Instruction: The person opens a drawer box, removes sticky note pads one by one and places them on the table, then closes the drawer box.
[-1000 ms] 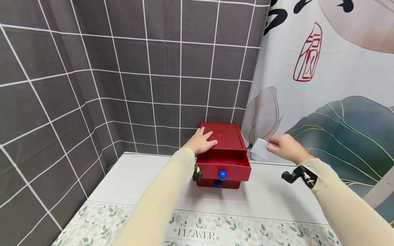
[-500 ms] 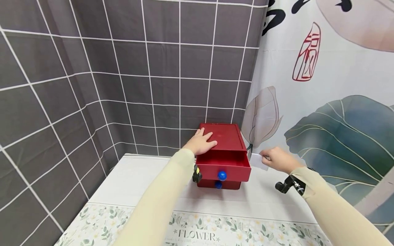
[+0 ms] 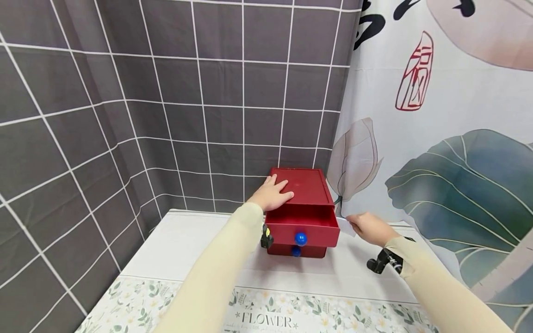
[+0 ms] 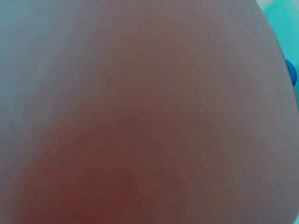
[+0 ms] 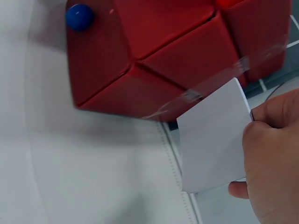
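Observation:
A small red two-drawer box stands against the back wall, its upper drawer pulled out and showing a bare red inside. My left hand rests on the box's top with its fingers spread; its wrist view is almost filled by blurred skin. At the right of the box, my right hand pinches a white square of paper by one edge. That paper hangs beside the box, low over the table, and looks pale and faint in the head view.
Blue knobs mark the upper drawer and the lower drawer. White cloth covers the table, with a flower-print strip along the front. Dark grid curtain and a painted curtain hang behind.
My right hand has come down and slightly left with the white square of paper, from beside the box's top to near drawer height. The left hand stays on the box.

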Available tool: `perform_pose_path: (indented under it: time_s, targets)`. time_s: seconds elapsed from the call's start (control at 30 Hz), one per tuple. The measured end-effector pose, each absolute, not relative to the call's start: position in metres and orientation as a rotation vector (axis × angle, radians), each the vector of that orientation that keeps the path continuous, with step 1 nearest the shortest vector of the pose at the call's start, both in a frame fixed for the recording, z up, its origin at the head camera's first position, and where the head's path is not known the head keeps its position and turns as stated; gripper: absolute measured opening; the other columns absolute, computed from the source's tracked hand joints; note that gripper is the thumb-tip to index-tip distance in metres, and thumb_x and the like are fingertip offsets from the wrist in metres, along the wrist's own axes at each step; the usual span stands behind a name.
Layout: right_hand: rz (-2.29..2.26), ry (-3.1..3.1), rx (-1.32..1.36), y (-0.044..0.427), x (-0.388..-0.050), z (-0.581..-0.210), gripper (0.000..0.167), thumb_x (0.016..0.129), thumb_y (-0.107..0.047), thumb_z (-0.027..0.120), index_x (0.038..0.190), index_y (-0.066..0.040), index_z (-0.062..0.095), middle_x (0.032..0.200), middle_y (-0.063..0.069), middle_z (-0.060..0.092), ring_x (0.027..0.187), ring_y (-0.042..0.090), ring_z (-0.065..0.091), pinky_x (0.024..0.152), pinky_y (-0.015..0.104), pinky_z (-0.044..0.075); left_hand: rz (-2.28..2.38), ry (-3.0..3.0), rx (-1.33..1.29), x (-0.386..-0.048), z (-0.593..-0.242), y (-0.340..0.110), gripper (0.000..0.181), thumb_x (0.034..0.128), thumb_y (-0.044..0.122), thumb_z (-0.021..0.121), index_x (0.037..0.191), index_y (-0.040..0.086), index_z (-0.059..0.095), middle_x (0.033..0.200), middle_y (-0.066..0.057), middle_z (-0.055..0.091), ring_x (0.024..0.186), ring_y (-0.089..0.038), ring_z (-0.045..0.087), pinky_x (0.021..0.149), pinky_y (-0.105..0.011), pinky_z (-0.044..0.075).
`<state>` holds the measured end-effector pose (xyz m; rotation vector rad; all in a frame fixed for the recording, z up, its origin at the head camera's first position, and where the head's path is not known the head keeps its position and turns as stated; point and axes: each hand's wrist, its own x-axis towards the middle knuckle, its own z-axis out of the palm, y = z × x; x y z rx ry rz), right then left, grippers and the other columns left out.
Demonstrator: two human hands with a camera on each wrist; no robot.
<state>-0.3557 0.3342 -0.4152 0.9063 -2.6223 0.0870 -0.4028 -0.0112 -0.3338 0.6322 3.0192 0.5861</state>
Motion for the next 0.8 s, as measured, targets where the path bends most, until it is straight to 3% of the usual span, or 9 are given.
perform_pose_path:
  time_s: [0.13,0.27,0.6,0.8]
  targets:
    - [0.071,-2.68,0.873,0.33,-0.353,-0.424,0.012,0.088,0.004,0.069,0.09,-0.007,0.067,0.068,-0.007,0.06,0.061,0.01,0.059,0.061,0.033,0.056,0.588,3.016,0.63,-0.402,-0.334,-0.011,0.068,0.1002,0.056,0.044,0.16,0.024,0.034,0.169,-0.014,0.013,0.156,-0.032,0.005,0.123,-0.048,0.021]
    - [0.033,-2.729,0.789,0.326,-0.349,-0.432,0.011,0.088,0.0,0.073,0.096,-0.007,0.069,0.076,0.001,0.069,0.067,0.018,0.068,0.07,0.039,0.061,0.588,3.016,0.622,-0.402,-0.336,-0.012,0.069,0.0998,0.056,0.045,0.16,0.025,0.034,0.169,-0.013,0.013,0.156,-0.032,0.006,0.122,-0.049,0.021]
    - [-0.114,-2.727,0.729,0.325,-0.341,-0.452,0.022,0.09,0.0,0.07,0.111,-0.001,0.066,0.093,0.015,0.075,0.081,0.029,0.074,0.075,0.046,0.06,0.589,3.012,0.632,-0.402,-0.335,-0.011,0.069,0.0999,0.056,0.044,0.16,0.024,0.034,0.169,-0.014,0.013,0.156,-0.032,0.005,0.123,-0.048,0.02]
    - [-0.131,-2.68,0.787,0.326,-0.339,-0.459,0.018,0.088,0.004,0.066,0.104,-0.005,0.063,0.095,0.013,0.075,0.08,0.031,0.074,0.073,0.046,0.06,0.608,3.013,0.644,-0.402,-0.333,-0.012,0.069,0.0997,0.055,0.045,0.159,0.023,0.035,0.169,-0.015,0.013,0.156,-0.034,0.006,0.123,-0.049,0.02]
